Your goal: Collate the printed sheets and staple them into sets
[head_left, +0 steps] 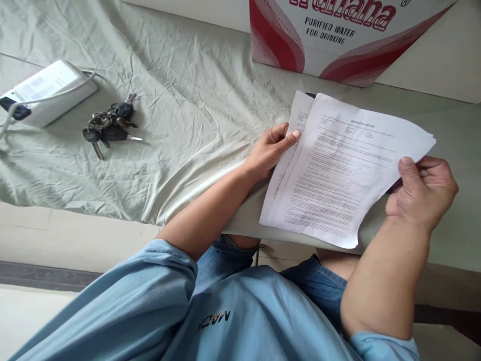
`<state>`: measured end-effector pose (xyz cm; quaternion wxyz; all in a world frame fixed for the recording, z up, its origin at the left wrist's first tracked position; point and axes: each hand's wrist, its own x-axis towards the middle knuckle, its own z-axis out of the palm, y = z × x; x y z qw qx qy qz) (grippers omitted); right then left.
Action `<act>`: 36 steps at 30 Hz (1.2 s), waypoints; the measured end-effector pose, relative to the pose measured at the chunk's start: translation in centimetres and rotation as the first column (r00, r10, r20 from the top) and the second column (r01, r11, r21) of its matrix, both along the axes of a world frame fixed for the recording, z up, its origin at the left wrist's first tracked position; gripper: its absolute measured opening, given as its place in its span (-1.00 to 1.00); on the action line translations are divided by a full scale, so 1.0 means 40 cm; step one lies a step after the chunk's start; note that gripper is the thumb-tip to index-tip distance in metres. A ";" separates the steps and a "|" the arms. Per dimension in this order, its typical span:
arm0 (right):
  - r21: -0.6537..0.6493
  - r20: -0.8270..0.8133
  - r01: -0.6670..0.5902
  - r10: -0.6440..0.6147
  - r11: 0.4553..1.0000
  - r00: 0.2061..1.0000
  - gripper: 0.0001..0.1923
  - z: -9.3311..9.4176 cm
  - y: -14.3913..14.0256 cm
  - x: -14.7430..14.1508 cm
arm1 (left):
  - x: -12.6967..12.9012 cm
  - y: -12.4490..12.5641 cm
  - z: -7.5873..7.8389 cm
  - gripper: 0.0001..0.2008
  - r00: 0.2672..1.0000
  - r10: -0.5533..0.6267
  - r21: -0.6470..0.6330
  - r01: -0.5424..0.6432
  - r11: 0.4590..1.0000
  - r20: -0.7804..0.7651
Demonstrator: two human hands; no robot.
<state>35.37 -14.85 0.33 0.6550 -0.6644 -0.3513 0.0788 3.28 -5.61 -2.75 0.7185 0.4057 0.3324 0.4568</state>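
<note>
A small stack of printed white papers (341,170) lies tilted over the near edge of a surface covered with a pale green sheet (180,90). My right hand (423,190) grips the stack's right edge, thumb on top. My left hand (271,149) touches the stack's left edge, with the thumb on the lower sheets, which stick out a little from under the top page. The top page is full of small text with a heading.
A bunch of keys (108,128) lies on the sheet to the left. Further left sits a white device (47,93) with a cable. A red-and-white drinking-water carton (338,35) stands at the back. Floor shows below the edge.
</note>
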 end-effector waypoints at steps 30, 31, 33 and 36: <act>0.111 -0.008 -0.033 0.034 0.993 0.999 -0.71 -0.019 0.025 -0.041 | -0.016 0.000 -0.011 -0.34 0.975 -0.199 -0.196 0.215 0.957 0.098; 0.112 -0.008 -0.034 0.035 0.993 0.999 -0.71 -0.018 0.025 -0.042 | -0.016 -0.001 -0.013 -0.35 0.978 -0.190 -0.198 0.204 0.959 0.090; 0.107 -0.001 -0.022 0.022 0.994 1.000 -0.72 -0.016 0.024 -0.040 | -0.015 -0.004 -0.015 -0.37 0.981 -0.174 -0.197 0.187 0.963 0.082; 0.079 0.019 0.023 -0.025 0.997 0.999 -0.74 -0.017 0.017 -0.021 | -0.013 -0.006 -0.017 -0.39 0.986 -0.149 -0.187 0.161 0.969 0.079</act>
